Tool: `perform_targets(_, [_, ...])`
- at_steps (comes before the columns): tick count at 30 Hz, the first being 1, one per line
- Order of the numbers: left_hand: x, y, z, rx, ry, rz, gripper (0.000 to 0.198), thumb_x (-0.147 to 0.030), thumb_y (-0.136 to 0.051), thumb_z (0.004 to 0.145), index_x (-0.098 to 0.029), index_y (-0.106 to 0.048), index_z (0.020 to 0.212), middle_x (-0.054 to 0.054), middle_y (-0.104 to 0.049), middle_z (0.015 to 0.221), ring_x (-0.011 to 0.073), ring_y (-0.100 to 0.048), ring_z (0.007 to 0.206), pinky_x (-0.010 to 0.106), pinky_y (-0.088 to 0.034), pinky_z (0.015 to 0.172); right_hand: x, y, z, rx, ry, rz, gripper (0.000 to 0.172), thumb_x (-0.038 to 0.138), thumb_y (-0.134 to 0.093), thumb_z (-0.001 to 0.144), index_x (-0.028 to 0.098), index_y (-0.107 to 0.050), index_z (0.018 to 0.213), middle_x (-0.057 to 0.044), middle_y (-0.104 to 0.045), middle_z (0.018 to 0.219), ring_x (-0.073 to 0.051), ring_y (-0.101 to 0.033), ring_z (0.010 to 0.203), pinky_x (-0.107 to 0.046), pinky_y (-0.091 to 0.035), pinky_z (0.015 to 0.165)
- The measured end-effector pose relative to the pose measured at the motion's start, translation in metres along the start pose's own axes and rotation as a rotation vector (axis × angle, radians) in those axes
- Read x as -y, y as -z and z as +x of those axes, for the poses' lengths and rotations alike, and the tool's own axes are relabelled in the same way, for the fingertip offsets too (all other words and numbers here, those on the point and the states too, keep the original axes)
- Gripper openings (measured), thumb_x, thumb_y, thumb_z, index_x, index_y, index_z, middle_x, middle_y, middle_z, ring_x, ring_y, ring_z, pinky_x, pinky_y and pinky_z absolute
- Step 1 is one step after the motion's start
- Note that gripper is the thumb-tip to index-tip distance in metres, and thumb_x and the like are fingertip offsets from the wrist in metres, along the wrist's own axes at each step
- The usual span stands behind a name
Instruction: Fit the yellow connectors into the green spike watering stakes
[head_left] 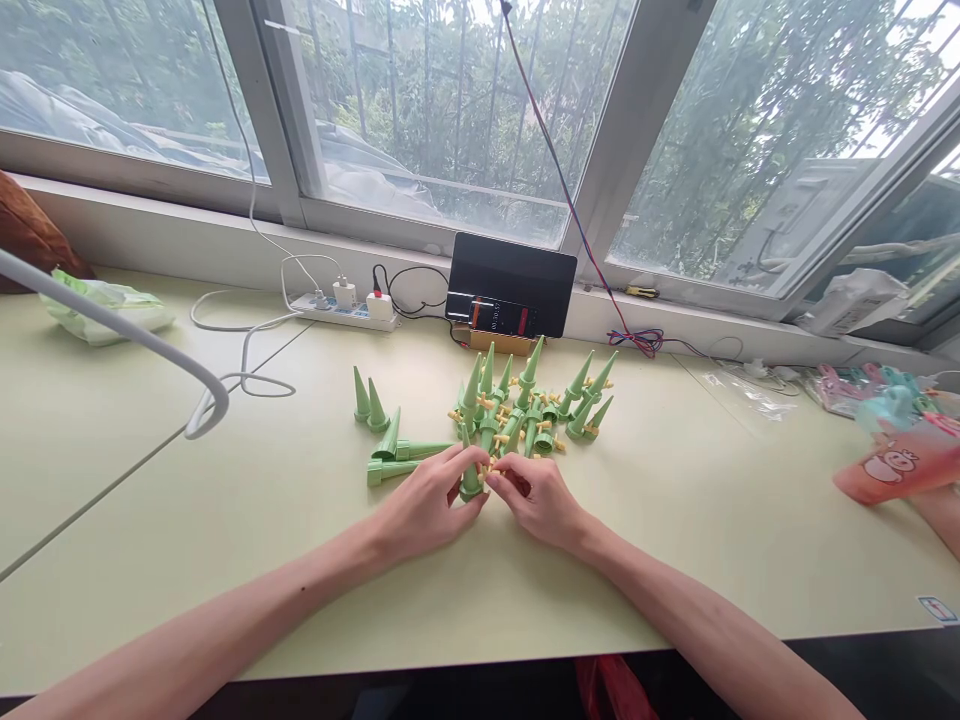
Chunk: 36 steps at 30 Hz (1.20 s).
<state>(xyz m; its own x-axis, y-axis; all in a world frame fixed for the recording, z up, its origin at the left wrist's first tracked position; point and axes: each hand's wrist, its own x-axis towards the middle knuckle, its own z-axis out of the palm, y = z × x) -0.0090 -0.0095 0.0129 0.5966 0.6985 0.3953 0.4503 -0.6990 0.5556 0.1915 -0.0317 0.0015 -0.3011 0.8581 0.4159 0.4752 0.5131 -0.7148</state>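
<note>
My left hand is closed around a green cone-shaped plastic spike standing on the pale green table. My right hand pinches a small yellow valve piece at the spike's side. Just beyond my hands lies a cluster of several green spikes with yellow valves. To the left are a few plain green spikes, two upright and others lying down.
A white power strip with plugs and looping white cables sits by the window. A dark tablet leans at the sill with a phone before it. A white lamp arm crosses left. Pink and blue packets lie far right.
</note>
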Motion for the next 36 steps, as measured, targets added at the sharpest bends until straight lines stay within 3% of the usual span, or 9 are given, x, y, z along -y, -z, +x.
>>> perform_targets(9, [-0.0003,-0.0001,0.0008,0.008,0.014,0.018,0.021,-0.021,-0.057,0.087,-0.021,-0.056,0.108,-0.002,-0.054,0.078,0.0093,-0.044,0.056,0.023,-0.037,0.056,-0.0011,-0.0004,0.0001,-0.028,-0.022,-0.020,0.031,0.036,-0.052,0.099,0.017,-0.060,0.075,0.006,-0.039,0.055,-0.009,-0.031,0.050,-0.023,-0.028,0.050])
perform_targets(15, [-0.0007,0.0004,0.0010,-0.006,0.012,0.011,0.019,-0.022,-0.056,0.089,-0.021,-0.057,0.107,-0.003,-0.052,0.075,0.0094,-0.043,0.055,0.023,-0.037,0.056,0.0012,-0.0001,-0.0006,-0.035,-0.002,-0.002,0.015,0.030,-0.060,0.093,0.016,-0.063,0.095,0.008,-0.040,0.054,-0.008,-0.034,0.048,-0.022,-0.030,0.050])
perform_targets(19, [-0.0010,0.0002,0.0010,-0.014,0.006,0.014,0.018,-0.021,-0.055,0.088,-0.021,-0.058,0.106,-0.003,-0.051,0.074,0.0095,-0.043,0.055,0.023,-0.038,0.057,0.0008,-0.0010,-0.0020,-0.010,0.014,-0.005,0.012,0.026,-0.059,0.093,0.016,-0.064,0.095,0.008,-0.042,0.054,-0.008,-0.035,0.048,-0.022,-0.030,0.050])
perform_targets(27, [-0.0006,-0.0003,0.0008,0.011,-0.005,0.020,0.022,-0.020,-0.056,0.087,-0.021,-0.057,0.108,-0.003,-0.051,0.073,0.0102,-0.044,0.056,0.023,-0.038,0.056,-0.0003,0.0008,-0.0001,0.006,-0.032,-0.036,0.031,0.037,-0.051,0.098,0.017,-0.064,0.079,0.005,-0.041,0.055,-0.009,-0.032,0.050,-0.024,-0.029,0.050])
perform_targets(36, [-0.0010,0.0002,0.0010,-0.009,0.004,0.007,0.019,-0.021,-0.056,0.088,-0.021,-0.058,0.107,-0.003,-0.053,0.075,0.0094,-0.044,0.055,0.023,-0.038,0.057,0.0005,-0.0002,-0.0029,0.015,-0.003,-0.001,0.019,0.031,-0.057,0.093,0.015,-0.065,0.099,0.008,-0.042,0.052,-0.008,-0.034,0.046,-0.023,-0.029,0.049])
